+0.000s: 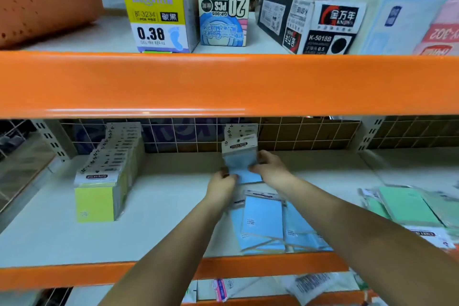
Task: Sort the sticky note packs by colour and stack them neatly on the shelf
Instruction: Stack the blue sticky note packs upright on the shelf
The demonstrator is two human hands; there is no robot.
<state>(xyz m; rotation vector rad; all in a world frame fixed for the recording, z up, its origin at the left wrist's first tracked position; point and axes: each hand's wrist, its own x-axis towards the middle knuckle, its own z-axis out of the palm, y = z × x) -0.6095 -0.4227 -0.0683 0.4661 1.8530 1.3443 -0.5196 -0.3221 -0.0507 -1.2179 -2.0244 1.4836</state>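
Left hand [221, 182] and right hand [269, 166] both grip upright blue pack [244, 169] between them.

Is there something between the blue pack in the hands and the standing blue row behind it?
Nothing visible. Both hands, left hand and right hand, hold the blue sticky note pack right in front of the standing blue row, with no other item between them.

yellow box [159, 18]: BT-3234, 0.38 | black box [325, 32]: K-5018B | yellow-green pack [96, 191]: STICKY NOTE
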